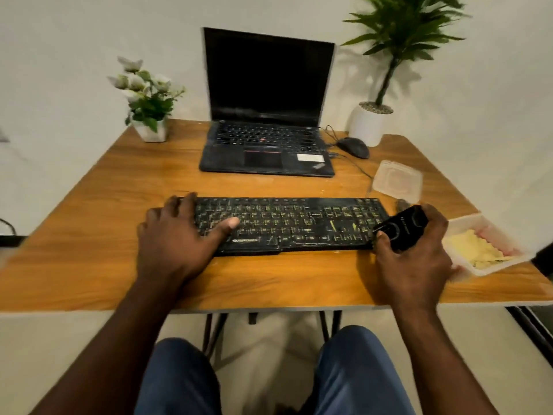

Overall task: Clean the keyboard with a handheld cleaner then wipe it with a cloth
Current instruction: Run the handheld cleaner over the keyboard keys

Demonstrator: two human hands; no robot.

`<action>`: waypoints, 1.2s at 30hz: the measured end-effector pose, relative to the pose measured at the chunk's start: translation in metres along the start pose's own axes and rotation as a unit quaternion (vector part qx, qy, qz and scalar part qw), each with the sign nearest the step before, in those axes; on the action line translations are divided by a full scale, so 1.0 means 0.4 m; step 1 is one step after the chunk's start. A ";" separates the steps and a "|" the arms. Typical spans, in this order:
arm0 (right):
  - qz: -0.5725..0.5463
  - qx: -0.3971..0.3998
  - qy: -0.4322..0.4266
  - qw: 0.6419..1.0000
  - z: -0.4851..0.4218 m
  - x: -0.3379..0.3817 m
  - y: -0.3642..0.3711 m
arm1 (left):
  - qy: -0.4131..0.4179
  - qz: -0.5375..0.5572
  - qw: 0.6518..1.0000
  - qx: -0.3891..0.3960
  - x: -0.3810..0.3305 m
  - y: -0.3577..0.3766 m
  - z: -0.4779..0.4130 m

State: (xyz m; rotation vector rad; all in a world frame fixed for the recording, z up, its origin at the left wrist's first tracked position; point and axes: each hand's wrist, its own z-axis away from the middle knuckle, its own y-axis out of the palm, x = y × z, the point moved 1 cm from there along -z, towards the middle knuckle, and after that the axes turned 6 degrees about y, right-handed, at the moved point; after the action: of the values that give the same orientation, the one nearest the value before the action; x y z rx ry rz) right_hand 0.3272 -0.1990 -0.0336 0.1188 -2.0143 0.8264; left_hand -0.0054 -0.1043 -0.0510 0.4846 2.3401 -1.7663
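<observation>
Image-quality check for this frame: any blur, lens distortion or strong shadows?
Head view: wide-angle warps the orange wooden table; the white-flowered plant is blurred; the green leafy plant throws soft shadows on the white wall; the black keyboard and black handheld cleaner are fairly sharp.

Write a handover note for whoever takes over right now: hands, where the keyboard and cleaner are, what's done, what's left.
Left hand rests flat on the left end of the keyboard.
Right hand grips the black handheld cleaner at the keyboard's right edge.
Done: cleaner is in hand.
Yellowish specks lie across many keys, so cleaning is unfinished.
Left: run the cleaner over the keys, then wipe; no cloth is in view.
</observation>
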 end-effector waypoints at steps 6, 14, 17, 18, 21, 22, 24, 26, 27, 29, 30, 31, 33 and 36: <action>-0.016 0.029 -0.011 0.999 0.025 0.038 0.048 | -0.017 -0.012 1.000 0.010 0.012 0.001 0.003; 0.002 0.070 -0.111 0.991 0.067 0.104 0.106 | -0.013 -0.012 1.000 0.007 0.020 -0.003 0.005; -0.006 0.065 -0.086 0.994 0.075 0.119 0.115 | -0.013 -0.009 1.000 0.005 0.023 -0.002 0.003; 0.002 0.070 -0.101 0.992 0.083 0.123 0.118 | -0.011 -0.009 1.000 0.003 0.022 -0.001 0.002; 0.013 0.101 -0.142 0.985 0.091 0.129 0.122 | -0.008 -0.011 1.000 -0.005 0.023 0.003 0.002; 0.009 0.100 -0.137 0.985 0.084 0.128 0.118 | -0.005 -0.011 1.000 -0.010 0.023 0.004 0.002; -0.005 0.070 -0.099 0.993 0.064 0.120 0.106 | 0.000 -0.011 1.000 -0.017 0.021 0.006 0.002; -0.005 0.049 -0.070 0.996 0.058 0.113 0.102 | -0.002 -0.011 1.000 -0.017 0.020 0.007 0.000; -0.001 0.055 -0.077 0.996 0.063 0.113 0.106 | -0.003 -0.012 1.000 -0.017 0.023 0.006 0.000; 0.003 0.094 -0.115 0.989 0.074 0.119 0.114 | -0.004 -0.012 1.000 -0.017 0.029 0.005 0.003; 0.004 0.110 -0.130 0.985 0.073 0.119 0.115 | -0.006 -0.009 1.000 -0.017 0.031 0.005 0.003; 0.002 0.111 -0.135 0.985 0.065 0.115 0.110 | -0.005 -0.006 1.000 -0.017 0.030 0.006 0.002; -0.022 0.071 -0.102 0.992 0.032 0.092 0.088 | 0.000 -0.004 1.000 -0.017 0.027 0.007 0.001; -0.048 -0.008 -0.032 0.998 -0.022 0.033 0.050 | 0.002 -0.005 1.000 -0.014 0.026 0.008 -0.003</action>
State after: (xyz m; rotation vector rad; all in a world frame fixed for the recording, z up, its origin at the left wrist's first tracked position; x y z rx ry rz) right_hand 0.3182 -0.1752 -0.0304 0.2337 -2.0577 0.7550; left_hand -0.0140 -0.1009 -0.0570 0.4735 2.3696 -1.7351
